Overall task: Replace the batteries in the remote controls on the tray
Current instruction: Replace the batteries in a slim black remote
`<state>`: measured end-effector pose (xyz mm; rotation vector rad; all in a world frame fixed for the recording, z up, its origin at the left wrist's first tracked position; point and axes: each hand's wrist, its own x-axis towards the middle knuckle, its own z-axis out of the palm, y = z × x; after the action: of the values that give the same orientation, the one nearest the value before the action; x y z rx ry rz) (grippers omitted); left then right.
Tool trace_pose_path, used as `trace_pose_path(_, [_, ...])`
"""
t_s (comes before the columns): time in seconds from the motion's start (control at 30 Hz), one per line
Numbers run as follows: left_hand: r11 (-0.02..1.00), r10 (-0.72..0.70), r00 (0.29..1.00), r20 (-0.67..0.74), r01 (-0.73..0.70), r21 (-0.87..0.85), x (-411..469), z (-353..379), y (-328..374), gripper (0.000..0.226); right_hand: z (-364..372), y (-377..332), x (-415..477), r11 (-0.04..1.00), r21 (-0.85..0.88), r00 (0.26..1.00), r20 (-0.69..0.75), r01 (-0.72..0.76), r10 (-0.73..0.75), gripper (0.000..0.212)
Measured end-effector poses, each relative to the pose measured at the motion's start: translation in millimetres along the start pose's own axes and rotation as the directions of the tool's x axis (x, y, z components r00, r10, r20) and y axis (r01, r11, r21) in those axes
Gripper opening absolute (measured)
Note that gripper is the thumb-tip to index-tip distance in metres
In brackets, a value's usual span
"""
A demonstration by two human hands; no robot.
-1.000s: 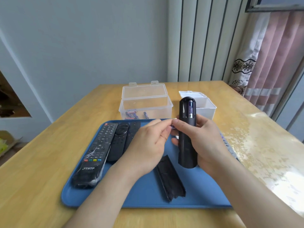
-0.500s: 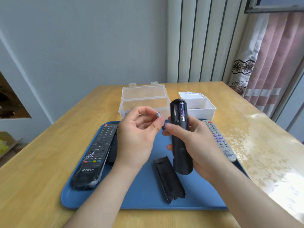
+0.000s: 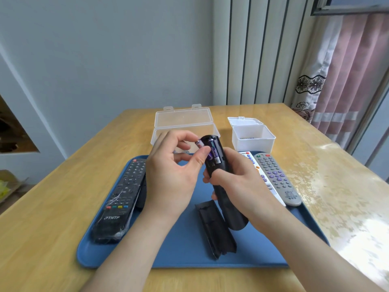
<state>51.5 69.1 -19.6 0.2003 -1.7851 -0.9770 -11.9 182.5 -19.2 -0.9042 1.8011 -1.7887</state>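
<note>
My right hand (image 3: 237, 182) grips a black remote (image 3: 221, 178) upright above the blue tray (image 3: 168, 256), back side toward me, its battery bay open. One purple battery (image 3: 215, 154) sits in the bay. My left hand (image 3: 170, 171) pinches a second small battery (image 3: 201, 144) between thumb and fingers, right at the bay's left edge. The remote's black back cover (image 3: 216, 230) lies on the tray below.
A black TNTF remote (image 3: 120, 199) and another dark remote lie at the tray's left; a grey remote (image 3: 275, 178) and a white one at its right. A clear open box (image 3: 183, 121) and a small white box (image 3: 252, 135) stand behind the tray on the wooden table.
My left hand pulled a battery away from the remote, then brought it back against the open bay. The remote tilted and shifted slightly left in my right hand.
</note>
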Motion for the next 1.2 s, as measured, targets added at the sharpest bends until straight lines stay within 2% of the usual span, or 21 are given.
trace_pose_path(0.2, [0.996, 0.038, 0.997, 0.064, -0.043, 0.079, -0.8, -0.6, -4.9, 0.017, 0.2, -4.0, -2.9, 0.998, 0.064, 0.999, 0.023, -0.027, 0.025, 0.015])
trace_pose_path(0.3, [0.974, 0.112, 0.989, 0.099, -0.129, 0.185, -0.7, -3.1, -5.3, 0.018, 0.1, -9.1, -5.8, 0.990, 0.126, 0.998, 0.006, -0.063, 0.063, 0.018])
trace_pose_path(0.37, [0.963, 0.134, 0.980, 0.145, -0.163, 0.215, -0.7, -4.2, -5.3, 0.017, 0.7, -10.2, -6.2, 0.989, 0.134, 0.998, -0.012, -0.055, 0.057, 0.027])
trace_pose_path(0.47, [0.900, 0.232, 0.954, 0.187, -0.284, 0.330, -1.1, -4.4, -5.3, 0.019, 1.9, -10.3, -6.2, 0.990, 0.138, 0.998, -0.039, -0.034, 0.039, 0.041])
trace_pose_path(0.53, [0.826, 0.319, 0.926, 0.202, -0.376, 0.419, -2.0, -2.8, -6.8, 0.014, 1.1, -10.0, -5.8, 0.989, 0.143, 0.997, -0.050, -0.043, 0.050, 0.042])
trace_pose_path(0.6, [0.793, 0.342, 0.917, 0.204, -0.398, 0.460, -5.0, 0.0, -7.0, 0.012, -0.8, -7.9, -4.1, 0.991, 0.126, 0.997, -0.061, -0.046, 0.054, 0.039])
trace_pose_path(0.7, [0.852, 0.239, 0.952, 0.193, -0.301, 0.429, -8.3, 2.2, -6.5, 0.012, -2.7, -4.2, -1.9, 0.999, 0.030, 0.997, -0.068, -0.031, 0.033, 0.031])
trace_pose_path(0.8, [0.989, -0.041, 0.990, 0.137, 0.020, 0.148, -4.3, 1.6, -5.1, 0.006, -4.6, -4.9, -0.7, 0.995, -0.102, 0.999, -0.049, 0.015, -0.020, 0.022])
trace_pose_path(0.87, [0.963, -0.253, 0.954, 0.162, 0.265, -0.051, 0.8, 0.5, -2.8, 0.018, -6.8, -6.5, -0.4, 0.977, -0.209, 0.998, -0.014, 0.051, -0.055, 0.021])
trace_pose_path(0.93, [0.892, -0.400, 0.881, 0.253, 0.438, -0.114, 3.9, -1.9, -0.2, 0.023, -8.5, -7.4, -0.6, 0.948, -0.308, 0.997, 0.030, 0.079, -0.074, 0.022])
trace_pose_path(1.03, [0.848, -0.463, 0.821, 0.333, 0.520, -0.104, 5.7, -5.1, 1.3, 0.020, -10.8, -7.9, -0.3, 0.927, -0.368, 0.995, 0.084, 0.073, -0.045, 0.019])
trace_pose_path(1.2, [0.858, -0.454, 0.826, 0.335, 0.506, -0.085, 7.0, -6.5, -1.7, 0.026, -17.4, -12.1, -0.4, 0.959, -0.282, 0.972, 0.225, 0.002, 0.064, 0.024])
